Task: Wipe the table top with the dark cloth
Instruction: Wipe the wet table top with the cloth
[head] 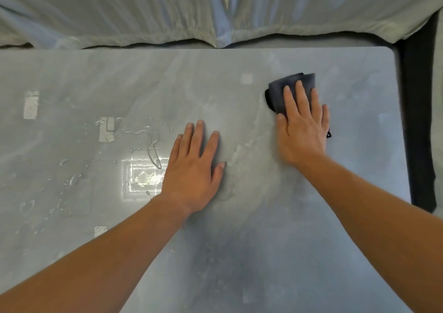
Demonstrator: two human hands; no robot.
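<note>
Dark cloth [291,89] lies folded on the table [263,252], near the far right corner. The right grip [303,133] presses flat on it, released, with straight fingers spread over the cloth's near half; its far and left edges stick out past the fingertips. A damp smear curves from the cloth toward the table's middle. The left grip [194,169] rests just left of that smear, palm down on the bare top, released, fingers straight and slightly apart. Water [153,145] beads and pools left of it, among pale tape [31,105] patches. A crumpled sheet [215,8] lies beyond the far edge, and a dark strip [419,121] runs along the right edge.
</note>
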